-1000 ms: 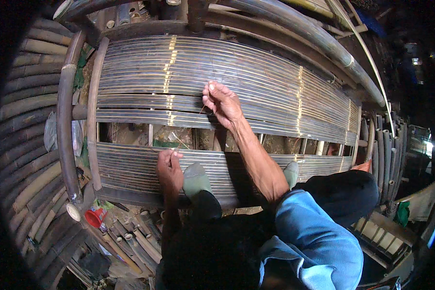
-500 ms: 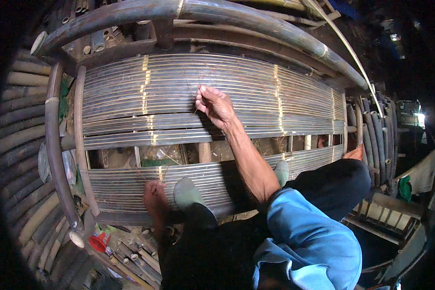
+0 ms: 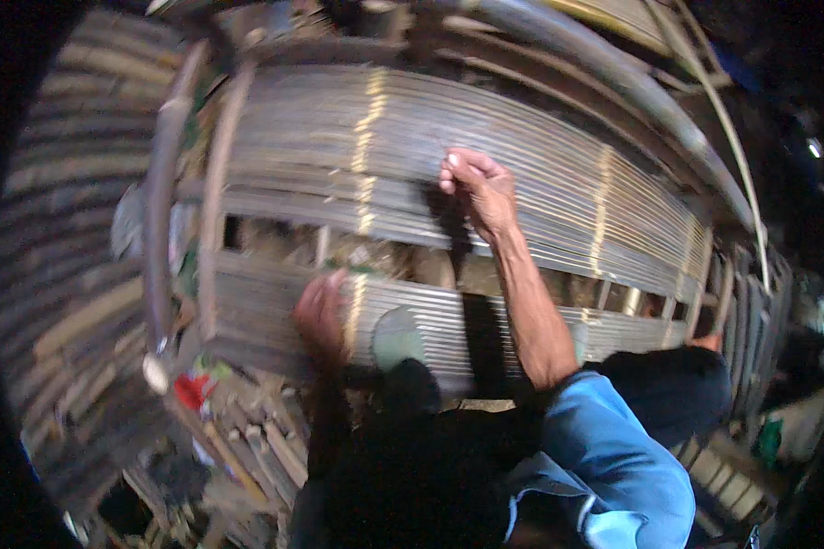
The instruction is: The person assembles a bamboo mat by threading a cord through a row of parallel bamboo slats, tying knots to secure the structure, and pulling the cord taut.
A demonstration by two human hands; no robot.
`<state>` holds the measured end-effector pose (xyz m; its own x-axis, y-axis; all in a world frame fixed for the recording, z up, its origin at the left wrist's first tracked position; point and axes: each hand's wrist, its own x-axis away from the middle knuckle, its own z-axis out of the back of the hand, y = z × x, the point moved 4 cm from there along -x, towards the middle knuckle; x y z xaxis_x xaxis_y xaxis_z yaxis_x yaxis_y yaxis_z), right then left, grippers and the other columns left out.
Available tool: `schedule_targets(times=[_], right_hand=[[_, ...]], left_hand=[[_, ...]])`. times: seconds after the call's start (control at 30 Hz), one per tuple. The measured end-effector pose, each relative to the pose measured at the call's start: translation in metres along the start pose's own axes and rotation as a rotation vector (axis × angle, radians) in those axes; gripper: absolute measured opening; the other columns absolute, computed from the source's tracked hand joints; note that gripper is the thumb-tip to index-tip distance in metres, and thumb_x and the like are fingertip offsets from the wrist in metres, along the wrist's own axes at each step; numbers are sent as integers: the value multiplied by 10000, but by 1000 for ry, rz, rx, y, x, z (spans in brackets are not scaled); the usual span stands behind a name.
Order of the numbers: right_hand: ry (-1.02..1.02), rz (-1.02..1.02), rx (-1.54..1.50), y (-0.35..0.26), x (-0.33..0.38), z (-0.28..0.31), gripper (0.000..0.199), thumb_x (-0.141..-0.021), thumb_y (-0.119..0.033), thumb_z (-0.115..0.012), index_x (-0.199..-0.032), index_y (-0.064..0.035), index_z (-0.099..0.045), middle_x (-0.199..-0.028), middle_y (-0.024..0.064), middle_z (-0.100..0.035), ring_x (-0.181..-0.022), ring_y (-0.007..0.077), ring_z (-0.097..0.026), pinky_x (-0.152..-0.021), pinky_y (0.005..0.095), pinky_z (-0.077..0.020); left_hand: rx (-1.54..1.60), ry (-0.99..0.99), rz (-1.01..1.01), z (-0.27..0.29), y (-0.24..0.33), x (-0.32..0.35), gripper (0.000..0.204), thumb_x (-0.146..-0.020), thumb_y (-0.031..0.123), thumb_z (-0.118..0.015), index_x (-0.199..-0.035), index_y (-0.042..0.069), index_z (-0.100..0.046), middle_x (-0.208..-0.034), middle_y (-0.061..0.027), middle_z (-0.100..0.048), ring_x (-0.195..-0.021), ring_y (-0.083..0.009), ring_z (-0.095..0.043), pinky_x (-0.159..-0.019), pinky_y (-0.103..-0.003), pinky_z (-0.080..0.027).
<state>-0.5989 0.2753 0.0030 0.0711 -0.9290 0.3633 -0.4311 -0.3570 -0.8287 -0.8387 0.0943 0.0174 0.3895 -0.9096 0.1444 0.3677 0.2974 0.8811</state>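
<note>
My right hand (image 3: pixel 478 190) is raised over the upper part of a bamboo slat panel (image 3: pixel 485 119), thumb and fingertips pinched together. Thin reddish strands, perhaps wire, stick out of that pinch; motion blur nearly hides them now. Lower and to the left, my left hand (image 3: pixel 322 316) is held over the near band of slats beside a pale yellow binding row (image 3: pixel 356 311). Its fingers look curled closed, but blur hides what they may hold. One foot in a grey-green sock (image 3: pixel 399 339) rests on the near slats, just right of my left hand.
Thick bamboo poles frame the panel: one upright (image 3: pixel 163 210) at the left, one long rail (image 3: pixel 604 69) at the back. A gap separates the near slats from the far ones. Cut bamboo pieces (image 3: pixel 265 448) and a red item (image 3: pixel 192 392) lie at the lower left.
My view has swung, so the panel appears tilted and shifted right, with blur. The right hand stays pinched above the slats. My left hand has risen a little relative to the near slats.
</note>
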Motion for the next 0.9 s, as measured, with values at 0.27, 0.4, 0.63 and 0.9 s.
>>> schedule_targets(times=[0.27, 0.4, 0.63, 0.9], right_hand=[[-265, 67, 103, 59, 73, -104, 195, -889, -9, -734, -1023, 26, -596, -835, 120, -723, -733, 145, -699, -650, 269, -588], [-236, 24, 163, 60, 77, -102, 169, -889, 20, -726, -971, 16, -578, -819, 118, -709, -753, 145, -694, -656, 260, -575], [-280, 50, 189, 75, 82, -104, 168, -900, -15, -723, -969, 27, -576, -805, 121, -704, -685, 129, -679, -587, 256, -572], [-314, -45, 176, 82, 87, -108, 190, -901, -26, -726, -987, 22, -563, -844, 143, -716, -720, 138, -695, -606, 262, -574]], left_hand=[[1034, 141, 433, -16, 1, -29, 306, -1003, 232, -593, -1202, 0, -606, -1163, -117, -674, -1082, -191, -622, -887, -328, -460], [1474, 108, 797, -22, 18, -27, 272, -1007, 233, -591, -1184, 28, -623, -1103, -69, -675, -1067, -153, -609, -891, -311, -452], [1201, 26, 458, -23, -1, -27, 235, -1009, 240, -592, -1138, 52, -648, -1031, -15, -654, -923, -102, -573, -869, -272, -430], [1509, 101, 957, -15, 3, -18, 254, -1009, 250, -592, -1115, 27, -653, -988, -12, -641, -879, -97, -553, -802, -260, -432]])
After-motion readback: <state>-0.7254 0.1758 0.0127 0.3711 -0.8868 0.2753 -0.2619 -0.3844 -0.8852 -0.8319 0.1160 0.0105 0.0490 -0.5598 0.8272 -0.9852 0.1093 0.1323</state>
